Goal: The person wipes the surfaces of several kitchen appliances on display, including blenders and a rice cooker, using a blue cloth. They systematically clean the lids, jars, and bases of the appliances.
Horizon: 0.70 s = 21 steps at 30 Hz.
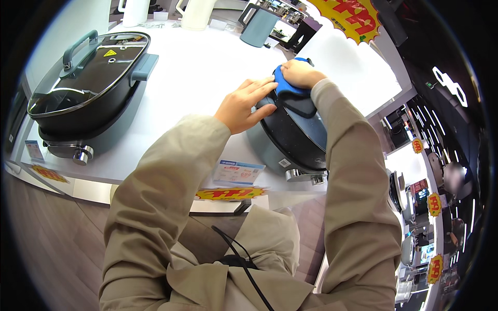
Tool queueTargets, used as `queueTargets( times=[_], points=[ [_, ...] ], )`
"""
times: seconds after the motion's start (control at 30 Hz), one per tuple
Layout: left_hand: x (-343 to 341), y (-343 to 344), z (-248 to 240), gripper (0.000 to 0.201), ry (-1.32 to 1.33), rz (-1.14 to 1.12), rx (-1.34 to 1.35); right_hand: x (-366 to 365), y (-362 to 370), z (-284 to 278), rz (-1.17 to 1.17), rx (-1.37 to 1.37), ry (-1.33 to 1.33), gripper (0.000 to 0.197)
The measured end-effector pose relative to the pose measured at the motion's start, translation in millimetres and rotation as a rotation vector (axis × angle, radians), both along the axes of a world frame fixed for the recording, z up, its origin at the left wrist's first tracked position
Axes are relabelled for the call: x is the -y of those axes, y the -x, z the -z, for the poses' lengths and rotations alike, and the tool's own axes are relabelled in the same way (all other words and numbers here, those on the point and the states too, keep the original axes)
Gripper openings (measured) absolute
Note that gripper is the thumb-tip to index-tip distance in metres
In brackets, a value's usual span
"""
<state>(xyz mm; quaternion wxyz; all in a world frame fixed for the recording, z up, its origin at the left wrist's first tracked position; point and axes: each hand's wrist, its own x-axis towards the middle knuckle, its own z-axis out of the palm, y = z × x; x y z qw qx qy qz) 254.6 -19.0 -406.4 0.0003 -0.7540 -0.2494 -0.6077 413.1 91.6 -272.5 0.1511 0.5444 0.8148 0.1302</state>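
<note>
A dark electric cooking pot (295, 135) with a grey base and silver knobs stands at the right of the white display counter. My left hand (243, 105) grips its left rim by the grey side handle, thumb and fingers on either side. The fingertips reach the edge of a blue cloth (286, 89). My right hand (301, 73) is closed on that cloth and presses it on the far part of the pot. A black patch of the cloth lies against the pot's upper surface. My right sleeve hides the pot's right side.
A larger electric pot (93, 103) with a glass lid stands on the counter (192, 78) at the left. Toward the back are a grey-blue kettle (259, 26) and pale jugs (197, 13). A price card (237, 172) stands at the front edge. A dark cord (244, 259) hangs before me.
</note>
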Motion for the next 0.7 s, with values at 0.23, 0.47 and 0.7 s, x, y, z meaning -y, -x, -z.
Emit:
queueTargets(
  times=[0.23, 0.47, 0.7],
  points=[
    [3.2, -1.1, -4.1, 0.045, 0.067, -0.027, -0.058, 106.5, -23.1, 13.3, -0.822, -0.254, -0.37, 0.025],
    [4.9, 2.3, -8.4, 0.042, 0.076, -0.034, -0.081, 223.8, -106.7, 3.4, -0.594, -0.616, -0.018, 0.038],
    [-0.9, -1.0, -5.0, 0.044, 0.095, 0.034, -0.034, 186.1, -243.2, 13.6, -0.154, -1.109, -0.074, 0.021]
  ],
)
